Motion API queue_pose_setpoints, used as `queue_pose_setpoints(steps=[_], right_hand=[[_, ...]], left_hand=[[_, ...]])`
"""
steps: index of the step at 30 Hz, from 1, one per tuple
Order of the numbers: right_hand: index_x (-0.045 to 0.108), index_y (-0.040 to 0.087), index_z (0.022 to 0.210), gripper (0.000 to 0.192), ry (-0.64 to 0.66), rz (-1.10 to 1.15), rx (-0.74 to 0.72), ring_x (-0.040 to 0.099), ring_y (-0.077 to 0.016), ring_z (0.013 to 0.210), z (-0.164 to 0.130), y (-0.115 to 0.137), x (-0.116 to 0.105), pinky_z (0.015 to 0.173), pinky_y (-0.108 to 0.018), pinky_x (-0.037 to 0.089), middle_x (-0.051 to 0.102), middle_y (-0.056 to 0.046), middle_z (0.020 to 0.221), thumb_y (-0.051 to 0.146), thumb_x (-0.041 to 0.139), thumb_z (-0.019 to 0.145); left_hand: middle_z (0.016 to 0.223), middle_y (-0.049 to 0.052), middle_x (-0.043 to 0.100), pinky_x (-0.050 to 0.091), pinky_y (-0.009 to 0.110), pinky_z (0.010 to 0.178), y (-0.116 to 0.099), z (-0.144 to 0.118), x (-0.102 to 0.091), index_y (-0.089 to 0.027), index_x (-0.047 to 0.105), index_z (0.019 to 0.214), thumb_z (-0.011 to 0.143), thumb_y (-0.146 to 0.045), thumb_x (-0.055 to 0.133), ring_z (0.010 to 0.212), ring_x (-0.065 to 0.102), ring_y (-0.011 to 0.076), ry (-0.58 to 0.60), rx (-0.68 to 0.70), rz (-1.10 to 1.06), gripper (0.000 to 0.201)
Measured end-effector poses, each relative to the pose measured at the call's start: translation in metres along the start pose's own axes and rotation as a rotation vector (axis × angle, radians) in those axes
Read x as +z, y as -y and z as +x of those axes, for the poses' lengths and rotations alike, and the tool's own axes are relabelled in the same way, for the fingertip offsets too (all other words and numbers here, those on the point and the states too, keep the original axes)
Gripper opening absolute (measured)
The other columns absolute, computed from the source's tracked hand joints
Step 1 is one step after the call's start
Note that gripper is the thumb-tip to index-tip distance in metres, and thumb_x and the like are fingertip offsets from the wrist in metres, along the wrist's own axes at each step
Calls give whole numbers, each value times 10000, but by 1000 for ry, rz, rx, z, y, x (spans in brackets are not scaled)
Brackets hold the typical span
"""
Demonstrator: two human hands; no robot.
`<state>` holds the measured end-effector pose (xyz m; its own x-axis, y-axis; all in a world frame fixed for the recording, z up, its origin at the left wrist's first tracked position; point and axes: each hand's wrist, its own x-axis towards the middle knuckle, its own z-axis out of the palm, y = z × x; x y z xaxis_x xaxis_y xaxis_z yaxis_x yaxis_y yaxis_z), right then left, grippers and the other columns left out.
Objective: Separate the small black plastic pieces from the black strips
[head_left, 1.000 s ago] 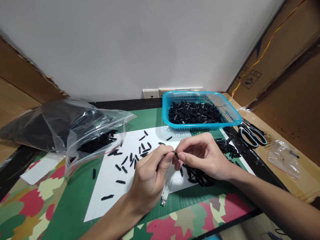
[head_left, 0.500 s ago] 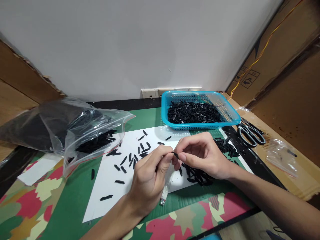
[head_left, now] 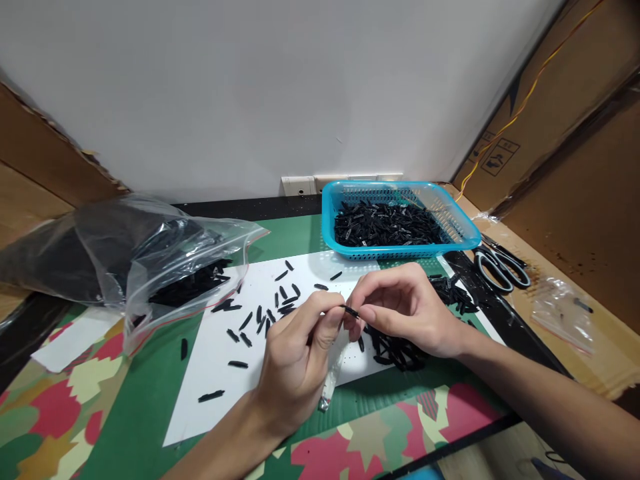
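Observation:
My left hand (head_left: 295, 360) and my right hand (head_left: 405, 310) meet above a white sheet (head_left: 215, 373), their fingertips pinching one small black piece (head_left: 351, 311) between them. A small clear sleeve (head_left: 330, 380) hangs down from my left hand toward the mat. Several loose black pieces (head_left: 260, 317) lie scattered on the sheet to the left of my hands. A heap of the same black pieces (head_left: 400, 353) lies under and beside my right hand.
A blue basket (head_left: 463, 230) holding many black pieces stands behind my hands. A large clear zip bag (head_left: 150, 260) of black pieces lies at the left. Scissors (head_left: 497, 267) and a small clear bag (head_left: 563, 307) rest on cardboard at the right. A green patterned mat (head_left: 135, 413) covers the table.
Both hands stay together on the black piece with only slight finger shifts. The view has drifted a little.

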<state>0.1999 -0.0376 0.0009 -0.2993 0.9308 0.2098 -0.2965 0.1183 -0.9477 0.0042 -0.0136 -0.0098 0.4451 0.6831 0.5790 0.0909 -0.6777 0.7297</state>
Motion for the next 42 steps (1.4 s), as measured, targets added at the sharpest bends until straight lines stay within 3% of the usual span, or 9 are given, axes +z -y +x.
queue_pose_setpoints(steps=[6, 15, 42], right_hand=[[767, 135, 936, 172, 0, -8, 17, 736, -170, 722, 1, 1, 1, 698, -282, 616, 755, -56, 783, 295, 823, 905], [774, 153, 914, 87, -111, -79, -125, 723, -140, 673, -1, 3, 2, 652, -243, 612, 756, -38, 783, 236, 800, 920], [774, 130, 868, 180, -91, -71, -75, 731, -154, 646, -1, 1, 3, 615, -254, 612, 747, -54, 755, 293, 783, 944]], left_hand=[[755, -36, 650, 458, 160, 579, -2, 1, 0, -221, 605, 996, 1061, -85, 521, 653, 627, 76, -6, -5, -15, 172], [856, -3, 701, 502, 182, 617, 3, -6, 1, -231, 629, 1177, 1070, -87, 516, 726, 666, 90, 5, -12, -68, 212], [778, -4, 697, 471, 191, 584, -1, -4, -1, -217, 629, 982, 1105, -210, 484, 621, 604, 92, 13, -87, -60, 190]])
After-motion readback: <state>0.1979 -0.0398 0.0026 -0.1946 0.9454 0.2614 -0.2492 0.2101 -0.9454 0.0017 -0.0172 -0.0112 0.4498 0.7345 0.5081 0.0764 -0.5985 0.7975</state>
